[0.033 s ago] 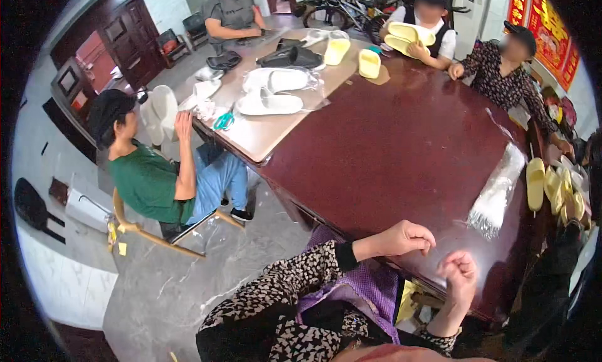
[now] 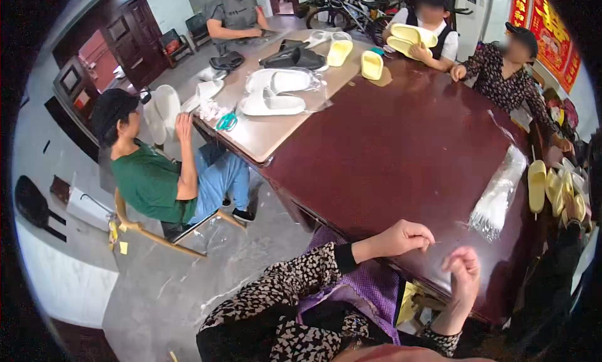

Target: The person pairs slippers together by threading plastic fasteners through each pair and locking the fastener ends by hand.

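Above the near edge of the dark red table (image 2: 389,155), my left hand (image 2: 406,238) is closed in a pinch. A thin pale sliver sticks out from its fingertips, too fine to name. My right hand (image 2: 463,268) hangs a short way to the right, its fingers curled inward and slightly blurred. Whatever it may hold is hidden. The hands are apart from each other. Beyond them on the table lies a bundle of thin white strands in clear plastic (image 2: 500,196). Purple cloth (image 2: 364,293) covers my lap.
White slippers (image 2: 273,105) in clear plastic, dark slippers (image 2: 295,56) and teal-handled scissors (image 2: 227,120) lie on a beige board (image 2: 266,142). Yellow slippers (image 2: 537,186) stand at the right. A seated person in green (image 2: 153,180) is at left; another holds yellow slippers (image 2: 411,39).
My right hand has shifted slightly right and up. The pale sliver now shows at my left fingertips. Across the table, a person's hand has moved on the yellow slippers.
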{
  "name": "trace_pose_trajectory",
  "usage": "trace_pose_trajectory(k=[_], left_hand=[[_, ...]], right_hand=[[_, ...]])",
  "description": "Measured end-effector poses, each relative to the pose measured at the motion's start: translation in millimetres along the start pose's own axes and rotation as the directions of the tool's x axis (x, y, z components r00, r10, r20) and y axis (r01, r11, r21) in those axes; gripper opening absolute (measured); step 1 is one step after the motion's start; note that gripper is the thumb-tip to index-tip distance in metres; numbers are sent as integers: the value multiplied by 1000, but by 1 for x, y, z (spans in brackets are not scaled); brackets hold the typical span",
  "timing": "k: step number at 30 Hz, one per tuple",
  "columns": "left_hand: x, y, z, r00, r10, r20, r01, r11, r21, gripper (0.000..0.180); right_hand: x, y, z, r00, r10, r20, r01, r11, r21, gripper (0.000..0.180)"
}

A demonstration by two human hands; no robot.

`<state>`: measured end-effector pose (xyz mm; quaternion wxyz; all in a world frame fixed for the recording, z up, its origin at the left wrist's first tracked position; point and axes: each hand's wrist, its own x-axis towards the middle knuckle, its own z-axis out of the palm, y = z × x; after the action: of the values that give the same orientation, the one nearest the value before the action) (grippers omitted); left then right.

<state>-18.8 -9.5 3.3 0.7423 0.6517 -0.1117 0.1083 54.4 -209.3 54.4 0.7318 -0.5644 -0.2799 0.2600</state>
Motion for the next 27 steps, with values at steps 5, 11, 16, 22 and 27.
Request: trace_pose_trajectory(k=[5, 11, 16, 22, 27], left_hand=[[-15, 13, -14, 967, -35, -254, 8, 994, -108, 14], [-26, 32, -27, 836, -36, -548, -131, 956, -262, 16], [-47, 45, -50, 765, 20, -644, -320, 879, -353, 17], [-92, 52, -81, 617, 112, -779, -429, 878, -213, 17], [-110, 52, -93, 515, 105, -850, -454, 875, -167, 17]], right_hand=[[54, -9, -12, 994, -86, 61, 100, 949, -299, 21], [78, -11, 57, 948, -51, 313, 197, 868, -455, 26], [88, 10, 75, 889, 121, 442, 171, 807, -566, 22], [99, 18, 73, 848, -11, 529, 395, 679, -619, 18], [116, 25, 68, 819, -250, 516, 567, 484, -666, 21]])
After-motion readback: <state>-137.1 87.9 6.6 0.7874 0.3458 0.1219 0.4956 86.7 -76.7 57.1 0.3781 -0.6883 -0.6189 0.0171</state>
